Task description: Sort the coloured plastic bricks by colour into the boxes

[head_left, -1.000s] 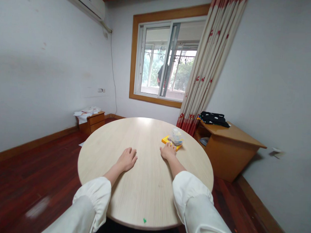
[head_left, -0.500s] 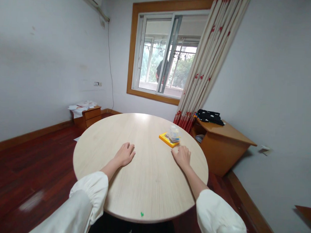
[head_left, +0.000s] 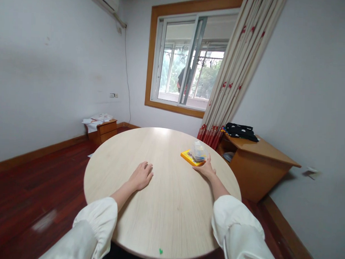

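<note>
A flat yellow box (head_left: 186, 155) lies on the round pale wooden table (head_left: 158, 212), right of the middle. Stacked on top of it is a clear plastic case (head_left: 199, 150), its contents too small to make out. My right hand (head_left: 207, 169) is closed around the near right corner of the yellow box, thumb along the near edge and fingers up the right side, partly hidden. Palm down on the tabletop, my left hand (head_left: 142, 176) rests left of the middle with loosely bent fingers, holding nothing.
A small green heart-shaped piece (head_left: 160, 251) is at the table's near edge. To the right stands a wooden desk (head_left: 258, 166) with folded black cloth (head_left: 242, 131). Papers (head_left: 97, 118) cover a low cabinet (head_left: 107, 131) at back left. Beyond the window (head_left: 188, 66) a person is partly visible.
My right hand has moved forward from the tabletop onto the yellow box's corner, its thumb and fingers now around it. My left hand stays in place. The view has shifted slightly.
</note>
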A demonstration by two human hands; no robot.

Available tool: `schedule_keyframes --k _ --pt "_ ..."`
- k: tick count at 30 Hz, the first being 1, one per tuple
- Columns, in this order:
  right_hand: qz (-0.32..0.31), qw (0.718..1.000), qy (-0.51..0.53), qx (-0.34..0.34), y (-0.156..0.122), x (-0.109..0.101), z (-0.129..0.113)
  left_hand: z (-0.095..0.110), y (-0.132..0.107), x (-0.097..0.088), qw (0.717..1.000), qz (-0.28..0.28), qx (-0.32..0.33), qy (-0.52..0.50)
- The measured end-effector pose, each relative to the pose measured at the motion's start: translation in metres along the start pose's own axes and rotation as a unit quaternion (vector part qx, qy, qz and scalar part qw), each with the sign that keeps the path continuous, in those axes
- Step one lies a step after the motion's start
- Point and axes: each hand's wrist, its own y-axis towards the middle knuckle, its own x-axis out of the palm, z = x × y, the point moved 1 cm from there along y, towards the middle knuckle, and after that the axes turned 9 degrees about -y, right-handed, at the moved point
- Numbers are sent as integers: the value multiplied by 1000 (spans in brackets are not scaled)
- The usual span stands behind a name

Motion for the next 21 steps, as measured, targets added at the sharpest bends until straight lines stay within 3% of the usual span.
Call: schedule_keyframes --k 7,11,13,15,18,21 --pt "8 996 -61 67 -28 -1 -17 -2 1 1 1000 -1 -9 -29" --pt "6 993 -68 98 -60 -4 -26 14 20 14 985 7 -65 -161" --pt "0 993 -65 103 -74 -6 -28 34 37 26 948 18 -112 -296" --pt "-7 994 -50 98 -86 -8 -28 58 56 40 871 32 -160 -463" --pt "-7 998 8 69 -95 -7 -24 94 80 59 834 28 -161 -527" --pt "30 992 122 -9 -94 -6 -17 117 95 75 797 20 -141 -586"
